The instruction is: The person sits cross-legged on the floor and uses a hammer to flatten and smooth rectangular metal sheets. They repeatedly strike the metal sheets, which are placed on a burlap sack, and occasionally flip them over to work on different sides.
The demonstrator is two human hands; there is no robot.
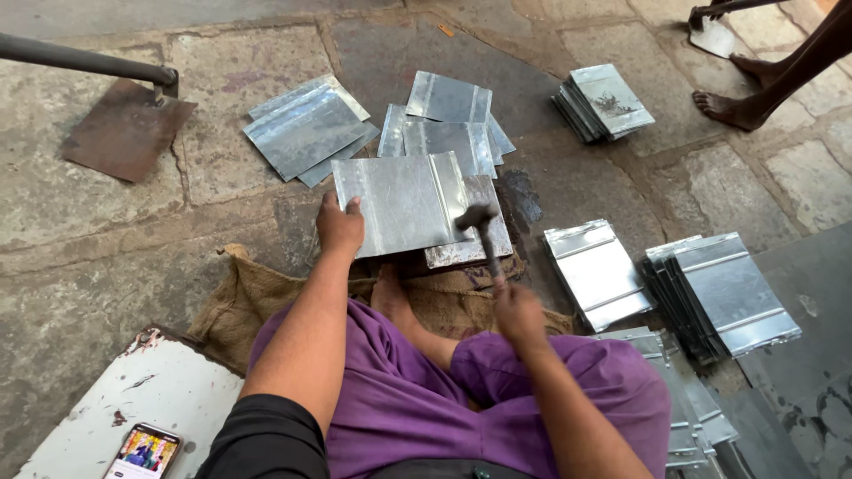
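Left hand (340,227) closed on left edge of metal sheet (404,202), pinning it flat on metal block (475,247) ahead of crossed legs. Right hand (517,312) gripped round hammer (484,232) handle; head blurred, at sheet's right edge. Sheet stack (723,293) at right, loose sheets (306,129) beyond. Phone (142,451) on white board (177,390), lower left.

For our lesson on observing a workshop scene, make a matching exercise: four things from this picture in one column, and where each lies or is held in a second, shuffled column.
Things:
1. dark metal hammer
2. shiny grey metal sheet
3. smartphone with lit screen
4. rusty brown flat plate

Places:
A. on the white board, bottom left
B. on the stone floor, top left
C. gripped in the right hand
D. held at its edge by the left hand

Pairs: 1-C, 2-D, 3-A, 4-B
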